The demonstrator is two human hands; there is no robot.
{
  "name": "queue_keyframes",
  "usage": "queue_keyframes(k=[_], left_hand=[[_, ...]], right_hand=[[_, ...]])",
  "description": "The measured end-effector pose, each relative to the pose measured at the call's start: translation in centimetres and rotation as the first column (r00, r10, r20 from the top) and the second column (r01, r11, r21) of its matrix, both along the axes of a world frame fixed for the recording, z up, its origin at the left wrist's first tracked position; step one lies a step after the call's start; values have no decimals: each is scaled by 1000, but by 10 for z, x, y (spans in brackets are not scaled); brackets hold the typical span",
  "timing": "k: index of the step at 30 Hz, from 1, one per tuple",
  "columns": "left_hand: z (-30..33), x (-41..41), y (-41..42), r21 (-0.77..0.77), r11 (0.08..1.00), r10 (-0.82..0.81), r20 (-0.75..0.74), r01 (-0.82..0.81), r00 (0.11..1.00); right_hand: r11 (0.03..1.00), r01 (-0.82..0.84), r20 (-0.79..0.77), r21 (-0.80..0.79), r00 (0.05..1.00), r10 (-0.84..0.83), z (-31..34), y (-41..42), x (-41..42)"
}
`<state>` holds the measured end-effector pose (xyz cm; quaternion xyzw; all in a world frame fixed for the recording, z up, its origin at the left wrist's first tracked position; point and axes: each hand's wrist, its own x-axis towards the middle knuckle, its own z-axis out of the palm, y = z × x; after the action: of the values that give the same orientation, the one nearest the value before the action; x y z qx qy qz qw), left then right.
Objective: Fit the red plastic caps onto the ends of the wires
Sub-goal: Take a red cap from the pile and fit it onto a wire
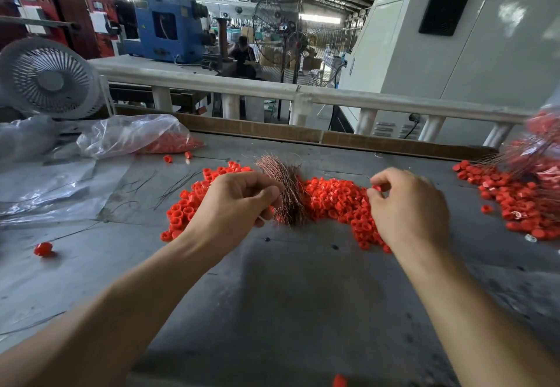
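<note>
A heap of red plastic caps (333, 199) spreads across the middle of the grey table (288, 295). A bundle of thin copper-coloured wires (283, 186) lies across the heap. My left hand (236, 202) is curled at the bundle's left side, fingertips pinching among the wires. To the right of the bundle, my right hand (409, 205) pinches a single red cap (376, 188) between thumb and fingers, just above the heap. The wire ends under my left hand are hidden.
A second pile of red caps with capped wires (521, 199) lies at the right. A clear plastic bag of caps (136, 138) and plastic sheeting sit at the left, behind them a white fan (48, 79). Loose dark wires (169, 189) and stray caps (43, 249) lie on the table.
</note>
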<state>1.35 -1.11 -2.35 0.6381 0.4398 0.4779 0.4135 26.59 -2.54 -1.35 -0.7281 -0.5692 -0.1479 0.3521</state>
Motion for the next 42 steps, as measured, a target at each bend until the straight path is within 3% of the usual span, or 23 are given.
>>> queue_keyframes(k=[6,10,13,16,18,21,24,31,37,42], left_hand=[[-1,-2,2,17,1000,13,-47,-12,999],[-3,-4,4,15,999,45,-92,-44,995],[-4,-5,6,25,997,79,-118,-77,990],[-6,-5,8,49,993,114,-162,-108,980],[-7,-4,9,72,989,137,-198,-125,971],[-9,-3,10,92,988,144,-234,-126,961],[-10,-4,10,148,979,180,-307,-140,935],[-11,-2,8,327,939,277,-541,-105,794],[-7,4,12,419,908,329,-663,-31,673],[-8,6,13,439,898,338,-702,7,626]], right_hand=[[956,222,43,-193,975,-218,-2,5,26],[916,272,75,-294,962,-261,-4,6,29],[923,269,95,-277,963,-252,-4,6,27],[973,162,101,-162,984,-147,-3,6,20],[997,-24,30,-78,999,26,-3,4,9],[943,-326,-126,-68,940,316,-4,0,-16],[875,-466,-163,-130,881,444,-12,-3,-35],[893,-446,-104,-69,893,438,-20,-2,-58],[905,-414,-71,-99,910,409,-20,-2,-63],[902,-418,-53,-106,909,414,-19,-3,-65]])
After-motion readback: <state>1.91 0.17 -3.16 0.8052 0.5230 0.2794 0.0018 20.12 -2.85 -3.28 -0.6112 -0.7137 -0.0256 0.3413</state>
